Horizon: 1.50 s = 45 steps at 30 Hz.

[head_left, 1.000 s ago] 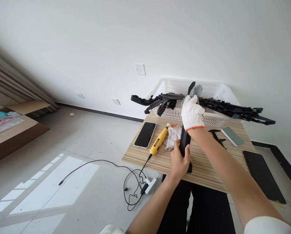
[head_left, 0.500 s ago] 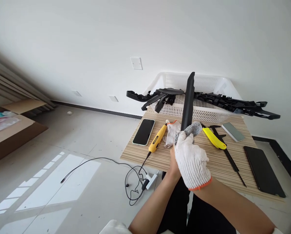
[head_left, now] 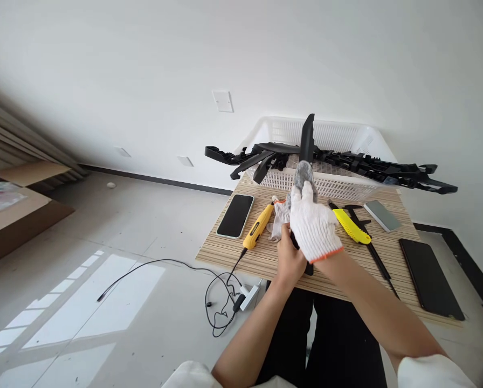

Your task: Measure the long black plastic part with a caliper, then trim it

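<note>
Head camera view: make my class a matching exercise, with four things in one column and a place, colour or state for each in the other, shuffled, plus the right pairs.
Things:
1. left hand
2. basket
3. right hand
4. black cable

Descriptions:
A. gloved, holding a grey cloth against a black strip
B. lying on the floor
C. bare, gripping the near part of the black strip
D. white, with black parts lying across it

Right pairs: 1-C, 2-D, 3-A, 4-B
</note>
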{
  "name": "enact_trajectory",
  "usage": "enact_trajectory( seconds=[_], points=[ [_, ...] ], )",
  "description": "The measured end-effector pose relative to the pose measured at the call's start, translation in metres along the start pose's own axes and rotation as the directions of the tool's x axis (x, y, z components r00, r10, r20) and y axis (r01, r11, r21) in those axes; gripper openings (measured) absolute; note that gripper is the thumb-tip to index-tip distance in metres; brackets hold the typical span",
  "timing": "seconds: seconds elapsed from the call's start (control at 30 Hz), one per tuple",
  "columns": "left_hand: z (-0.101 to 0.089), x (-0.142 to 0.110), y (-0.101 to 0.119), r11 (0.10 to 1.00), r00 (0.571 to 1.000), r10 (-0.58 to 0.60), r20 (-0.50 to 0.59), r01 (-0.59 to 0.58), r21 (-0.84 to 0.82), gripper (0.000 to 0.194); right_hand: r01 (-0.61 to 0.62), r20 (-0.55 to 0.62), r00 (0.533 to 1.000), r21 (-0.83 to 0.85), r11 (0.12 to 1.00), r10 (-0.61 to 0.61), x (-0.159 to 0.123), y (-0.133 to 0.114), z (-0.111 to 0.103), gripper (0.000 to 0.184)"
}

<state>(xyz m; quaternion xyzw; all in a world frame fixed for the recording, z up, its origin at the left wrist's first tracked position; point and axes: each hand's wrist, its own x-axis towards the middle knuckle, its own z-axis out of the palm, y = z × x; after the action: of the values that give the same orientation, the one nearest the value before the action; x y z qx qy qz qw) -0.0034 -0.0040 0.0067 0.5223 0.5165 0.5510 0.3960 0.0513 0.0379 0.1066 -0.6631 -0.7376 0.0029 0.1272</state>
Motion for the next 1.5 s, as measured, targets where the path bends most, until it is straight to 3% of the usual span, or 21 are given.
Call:
enact_trajectory(
  seconds=[0.03, 0.13, 0.47, 0.7, 0.9, 1.07, 1.3, 1.5],
  points=[
    [0.000, 0.000, 0.001, 1.000, 1.000, 0.006, -0.013, -0.005, 0.028, 0.029, -0.061, -0.017, 0.998, -0.068, 0.996, 0.060, 0.011, 0.001, -0.006, 0.069],
    [0.002, 0.000, 0.003, 0.998, 0.999, -0.009, -0.043, 0.012, 0.064, 0.020, -0.076, -0.055, 0.996, -0.151, 0.986, 0.069, 0.042, 0.003, -0.022, 0.072],
    [0.005, -0.001, 0.002, 0.998, 0.998, -0.050, -0.039, 0.051, 0.046, 0.026, -0.114, -0.039, 0.993, -0.184, 0.976, 0.109, 0.134, 0.013, -0.051, 0.073],
    [0.006, -0.003, 0.004, 0.998, 0.996, -0.054, -0.071, 0.056, 0.025, 0.025, -0.018, -0.132, 0.991, -0.035, 0.999, 0.013, 0.184, 0.022, -0.042, 0.060],
    [0.004, -0.004, 0.004, 0.997, 0.997, -0.070, -0.039, 0.071, 0.023, 0.025, 0.008, -0.227, 0.974, 0.051, 0.999, 0.003, 0.201, 0.017, -0.011, 0.063],
    [0.004, -0.002, 0.003, 0.998, 0.998, -0.051, -0.044, 0.052, 0.032, 0.024, 0.044, -0.355, 0.934, 0.224, 0.973, 0.039, 0.178, 0.005, 0.013, 0.063],
    [0.004, 0.000, 0.004, 1.000, 1.000, -0.025, -0.018, 0.025, -0.017, 0.019, -0.026, -0.291, 0.957, -0.017, 1.000, 0.020, 0.085, -0.004, 0.014, 0.068],
    [0.002, -0.001, 0.004, 0.998, 0.999, 0.028, 0.029, -0.026, -0.052, 0.038, 0.019, -0.206, 0.978, -0.042, 0.999, -0.027, 0.011, 0.010, 0.018, 0.063]
  ],
)
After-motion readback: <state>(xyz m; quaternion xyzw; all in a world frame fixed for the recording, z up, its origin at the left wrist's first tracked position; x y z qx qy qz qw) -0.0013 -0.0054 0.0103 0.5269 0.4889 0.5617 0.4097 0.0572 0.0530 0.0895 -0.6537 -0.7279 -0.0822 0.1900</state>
